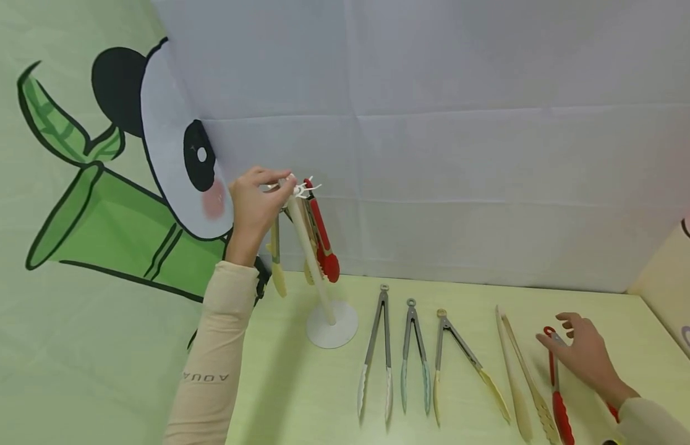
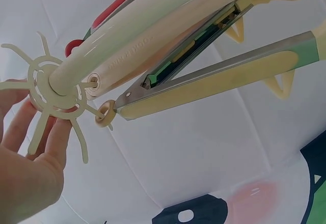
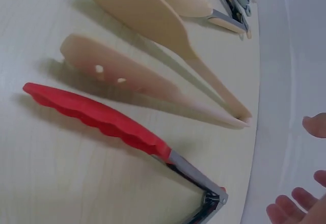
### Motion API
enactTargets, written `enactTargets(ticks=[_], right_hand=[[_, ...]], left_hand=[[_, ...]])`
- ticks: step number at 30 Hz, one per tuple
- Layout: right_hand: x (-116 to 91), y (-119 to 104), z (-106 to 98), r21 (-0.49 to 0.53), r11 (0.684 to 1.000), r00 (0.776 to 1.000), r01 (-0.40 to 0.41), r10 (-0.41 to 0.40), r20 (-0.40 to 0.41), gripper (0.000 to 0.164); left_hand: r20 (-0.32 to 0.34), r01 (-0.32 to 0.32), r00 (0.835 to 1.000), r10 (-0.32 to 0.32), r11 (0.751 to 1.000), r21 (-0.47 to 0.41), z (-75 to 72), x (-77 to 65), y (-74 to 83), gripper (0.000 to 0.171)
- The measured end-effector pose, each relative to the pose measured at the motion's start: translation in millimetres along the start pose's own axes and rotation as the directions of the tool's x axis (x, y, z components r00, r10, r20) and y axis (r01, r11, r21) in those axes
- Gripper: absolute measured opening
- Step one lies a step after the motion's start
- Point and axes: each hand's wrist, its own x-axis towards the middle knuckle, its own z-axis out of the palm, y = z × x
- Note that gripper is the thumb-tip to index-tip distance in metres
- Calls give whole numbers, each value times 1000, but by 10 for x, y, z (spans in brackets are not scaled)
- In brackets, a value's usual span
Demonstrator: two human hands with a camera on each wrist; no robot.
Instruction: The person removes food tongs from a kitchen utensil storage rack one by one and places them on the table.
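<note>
With thumb and fingers, my left hand (image 1: 253,201) pinches the top of a white hook stand (image 1: 332,337). In the left wrist view, fingers curl behind its hook wheel (image 2: 56,89). From its hooks hang red tongs (image 1: 319,225), beige tongs and yellow-tipped tongs (image 2: 219,81). My right hand (image 1: 587,352) holds nothing, its fingers loosely bent above spread red-tipped tongs (image 3: 97,112). It covers part of those tongs in the head view. Beside them lie beige tongs (image 1: 514,383) with broad flat ends.
More tongs lie in a row on the pale table: white-tipped tongs (image 1: 384,352), teal-tipped tongs (image 1: 414,352) and yellow-tipped tongs (image 1: 462,346) spread wide. A pale cloth wall (image 1: 462,185) rises behind. A panda-printed cloth (image 1: 122,198) hangs at the left.
</note>
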Motion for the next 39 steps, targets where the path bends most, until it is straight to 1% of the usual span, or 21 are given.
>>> enactTargets(ticks=[3,7,13,18,23,25,32,39], right_hand=[[13,-84,-29,25,999,999,19,-18,-40,58],[39,-198,-67,32,998,995,51,-48,-86,55],[84,-339,-125,86,992,988,95,-83,-133,53],[91,-491,-159,147,983,986,111,-90,-141,51],[96,-666,-195,191,971,982,147,-120,-147,52],[120,-775,-228,204,965,980,166,-138,-146,52],[225,-1263,-375,281,934,973,221,-193,-127,47],[354,-1479,-426,336,904,964,265,-244,-105,48]], left_hand=[[6,-7,1000,7,1000,7,12,-5,15,23],[10,-8,1000,8,1000,15,17,-17,25,23],[19,-8,1000,8,1000,8,30,-48,73,22],[28,-15,999,16,1000,-21,65,-62,122,21],[44,-23,999,24,999,-34,98,-73,156,22],[50,-21,998,23,999,-35,105,-74,170,23],[69,8,998,-6,1000,-28,123,-40,190,24],[88,26,996,-23,999,-30,151,-4,235,21]])
